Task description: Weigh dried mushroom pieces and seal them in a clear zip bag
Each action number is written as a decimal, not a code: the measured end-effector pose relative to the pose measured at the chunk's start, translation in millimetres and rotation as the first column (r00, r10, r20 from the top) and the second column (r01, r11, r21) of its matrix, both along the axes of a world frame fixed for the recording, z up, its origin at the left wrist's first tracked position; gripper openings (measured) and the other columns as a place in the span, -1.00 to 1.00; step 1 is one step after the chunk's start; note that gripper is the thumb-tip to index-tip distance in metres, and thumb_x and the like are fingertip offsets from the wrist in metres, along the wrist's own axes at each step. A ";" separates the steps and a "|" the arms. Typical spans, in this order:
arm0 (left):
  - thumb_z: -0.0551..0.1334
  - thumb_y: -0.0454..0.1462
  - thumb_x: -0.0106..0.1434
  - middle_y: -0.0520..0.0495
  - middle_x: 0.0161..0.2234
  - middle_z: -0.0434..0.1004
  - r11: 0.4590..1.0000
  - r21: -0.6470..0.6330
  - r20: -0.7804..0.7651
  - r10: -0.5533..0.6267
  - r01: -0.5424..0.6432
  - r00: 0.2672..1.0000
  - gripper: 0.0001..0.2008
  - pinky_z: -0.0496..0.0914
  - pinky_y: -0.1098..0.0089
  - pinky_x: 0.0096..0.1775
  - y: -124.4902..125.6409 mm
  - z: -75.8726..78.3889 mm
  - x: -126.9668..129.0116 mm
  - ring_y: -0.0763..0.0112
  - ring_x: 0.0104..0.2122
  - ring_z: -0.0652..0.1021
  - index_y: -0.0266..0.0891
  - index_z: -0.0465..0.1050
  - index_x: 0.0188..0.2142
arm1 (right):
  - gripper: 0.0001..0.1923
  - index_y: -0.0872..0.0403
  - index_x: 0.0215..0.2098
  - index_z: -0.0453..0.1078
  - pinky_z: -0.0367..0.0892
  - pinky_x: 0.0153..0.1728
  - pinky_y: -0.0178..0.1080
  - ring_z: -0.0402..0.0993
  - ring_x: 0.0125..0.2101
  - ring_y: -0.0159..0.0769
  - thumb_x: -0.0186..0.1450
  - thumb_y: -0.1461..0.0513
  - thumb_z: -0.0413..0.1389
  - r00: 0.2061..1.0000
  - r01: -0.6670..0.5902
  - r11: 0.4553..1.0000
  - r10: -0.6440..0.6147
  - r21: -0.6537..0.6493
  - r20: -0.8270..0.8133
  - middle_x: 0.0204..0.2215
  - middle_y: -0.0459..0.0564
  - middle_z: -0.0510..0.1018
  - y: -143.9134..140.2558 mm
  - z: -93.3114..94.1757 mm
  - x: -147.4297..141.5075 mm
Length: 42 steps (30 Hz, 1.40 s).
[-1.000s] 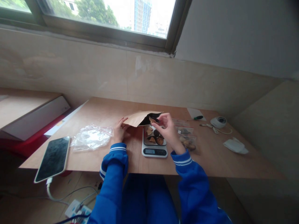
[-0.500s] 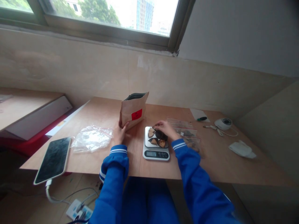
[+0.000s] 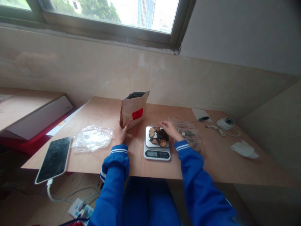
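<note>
My left hand (image 3: 120,131) is closed on the lower left corner of a brown paper pouch (image 3: 128,114), which stands upright with its dark-lined top open and a red label in front. To its right is a small white kitchen scale (image 3: 147,145) with a lit display, its digits too small to read. Several dried slices (image 3: 154,141), pale brown with dark edges, lie on its plate beside darker, almost black pieces (image 3: 162,134). Over the plate's far right edge hovers my right hand (image 3: 171,129), its fingers extended, with nothing visible in them.
Zip bags (image 3: 188,133) with dark contents lie right of the scale, partly behind my right arm. Crumpled clear plastic bags (image 3: 91,138) and a phone (image 3: 54,160) on a cable are at left. A screwdriver (image 3: 203,118), a white camera (image 3: 225,124) and a crumpled tissue (image 3: 244,149) lie at right.
My right hand has let go of a slice at the plate's far edge and drawn back slightly right. The left hand stays on the pouch.
</note>
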State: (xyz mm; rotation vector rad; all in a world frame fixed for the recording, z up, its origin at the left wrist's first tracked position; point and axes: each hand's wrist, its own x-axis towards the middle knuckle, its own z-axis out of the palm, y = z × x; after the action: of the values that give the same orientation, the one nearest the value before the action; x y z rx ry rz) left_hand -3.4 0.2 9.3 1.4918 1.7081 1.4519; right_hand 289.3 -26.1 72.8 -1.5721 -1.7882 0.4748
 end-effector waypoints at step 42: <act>0.04 -0.42 0.23 -0.22 0.16 0.40 0.703 0.416 -0.529 -0.329 0.577 0.782 -0.48 0.30 0.14 0.11 -223.3 60.2 94.6 0.20 0.14 0.42 -0.22 0.27 0.20 | -0.65 0.06 -0.21 0.44 0.42 -0.10 -0.22 0.54 -0.16 -0.21 0.30 -0.04 0.08 0.651 0.029 0.995 -0.093 -0.098 -0.753 -0.18 0.02 0.61 -197.4 52.1 -60.6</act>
State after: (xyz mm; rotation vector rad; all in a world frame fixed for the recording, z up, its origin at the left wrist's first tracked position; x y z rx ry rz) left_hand 91.2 -223.1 69.5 2.5003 0.9568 1.4710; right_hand 228.7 -223.6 124.9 -1.1911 -1.0576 1.0109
